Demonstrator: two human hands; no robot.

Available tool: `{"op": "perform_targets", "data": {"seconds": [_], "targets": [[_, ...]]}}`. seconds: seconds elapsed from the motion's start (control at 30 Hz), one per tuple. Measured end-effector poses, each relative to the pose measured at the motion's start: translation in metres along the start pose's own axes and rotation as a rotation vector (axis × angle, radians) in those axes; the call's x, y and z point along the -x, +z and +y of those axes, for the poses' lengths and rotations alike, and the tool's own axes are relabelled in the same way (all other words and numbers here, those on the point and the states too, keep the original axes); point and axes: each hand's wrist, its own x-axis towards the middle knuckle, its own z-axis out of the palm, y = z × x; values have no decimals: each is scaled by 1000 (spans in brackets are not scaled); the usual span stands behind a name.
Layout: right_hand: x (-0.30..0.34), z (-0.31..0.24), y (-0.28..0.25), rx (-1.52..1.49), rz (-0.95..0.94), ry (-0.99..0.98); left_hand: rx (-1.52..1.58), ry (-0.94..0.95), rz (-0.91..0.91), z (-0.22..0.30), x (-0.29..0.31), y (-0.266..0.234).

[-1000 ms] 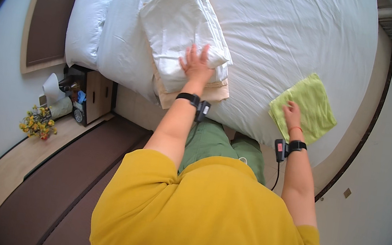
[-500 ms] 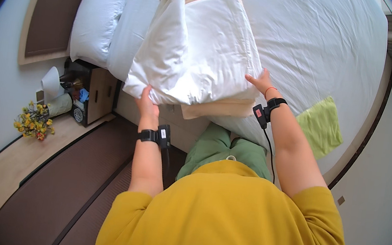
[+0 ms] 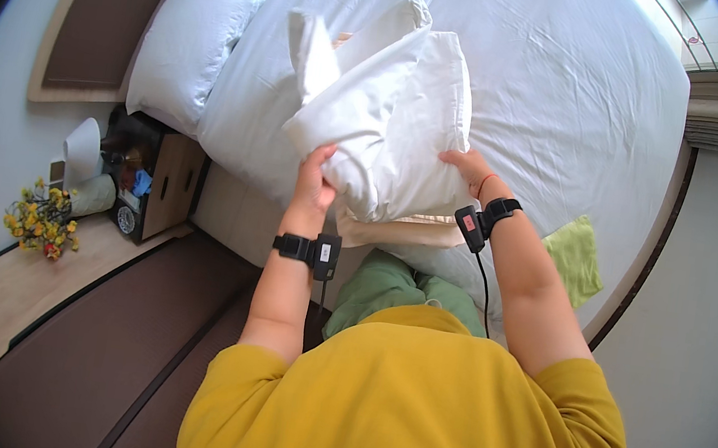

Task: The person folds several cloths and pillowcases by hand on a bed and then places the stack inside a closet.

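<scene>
1 left hand (image 3: 317, 179) and 1 right hand (image 3: 472, 170) are holding white linen (image 3: 399, 130) over the near side of a bed (image 3: 570, 70).
The left hand's fingers are grasping its left edge, the right hand's its right edge. The linen is bunching in loose folds over folded peach fabric (image 3: 403, 233), and 1 lime-green cloth (image 3: 578, 260) is lying right of the right hand.

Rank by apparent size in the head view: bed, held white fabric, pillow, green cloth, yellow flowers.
1. Bed
2. White fabric
3. Pillow
4. Green cloth and yellow flowers: too alike to rank
</scene>
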Motion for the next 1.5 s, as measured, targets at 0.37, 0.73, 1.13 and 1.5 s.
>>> {"op": "perform_targets", "data": {"seconds": [0.37, 0.73, 1.13, 1.5], "targets": [[120, -36, -141, -401, 433, -623, 226, -50, -580, -4, 33, 212], [151, 80, -231, -355, 581, -306, -96, -18, -92, -44, -31, 42], [52, 185, -225, 431, 745, -154, -1530, 632, 80, -52, -172, 51], [76, 171, -130, 496, 198, -79, -1554, 586, -21, -65, -314, 215]]}}
